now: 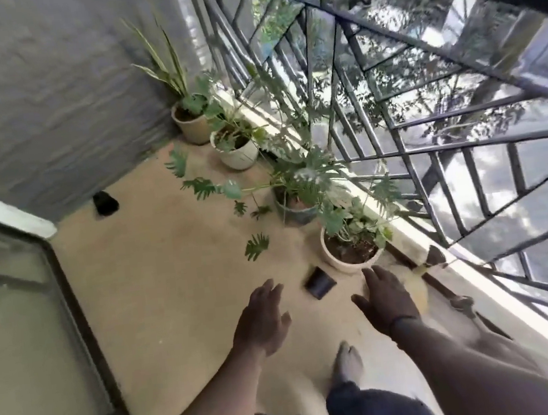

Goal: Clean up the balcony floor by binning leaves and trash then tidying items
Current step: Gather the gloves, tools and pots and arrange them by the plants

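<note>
Balcony floor (172,288) – pots lined at railing, 1 o'clock | left hand (262,322), right hand (386,300) spread, empty | reaching toward dark flat item (320,285) at 12 – likely next pickup

No writing, label, brand or number can be read anywhere — not on the small dark flat object (320,285) lying between and just beyond the two hands, nor on the pots further out.

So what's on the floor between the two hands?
In the head view, a small dark flat object lies on the floor just ahead, between the left hand and right hand; neither touches it.
</note>
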